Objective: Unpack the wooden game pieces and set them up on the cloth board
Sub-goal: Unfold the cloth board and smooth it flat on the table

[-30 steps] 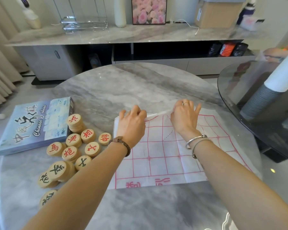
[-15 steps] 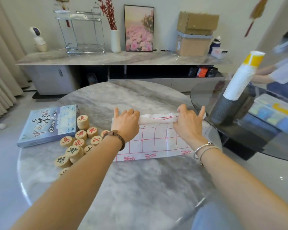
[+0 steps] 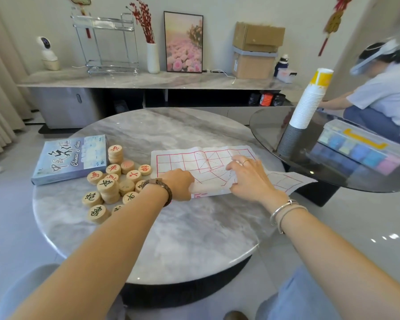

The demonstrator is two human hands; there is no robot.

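A white cloth board (image 3: 194,159) with red grid lines lies partly unfolded on the round marble table (image 3: 194,239). My left hand (image 3: 179,183) grips a folded edge of the cloth near its front left. My right hand (image 3: 248,176) pinches a raised fold in the cloth's middle. One corner of the cloth (image 3: 289,181) hangs past the table's right edge. Several round wooden game pieces (image 3: 112,181) with red or dark characters lie loose and stacked to the left of the cloth.
The blue game box (image 3: 71,158) lies at the table's left. A glass table (image 3: 333,158) at the right carries a tall stack of paper cups (image 3: 310,105) and a plastic case (image 3: 360,146). Another person (image 3: 383,98) crouches beyond it. A sideboard stands behind.
The cloth's far half has been laid open toward the back. Both hands have drawn nearer along the cloth, and the head has pulled back and up.
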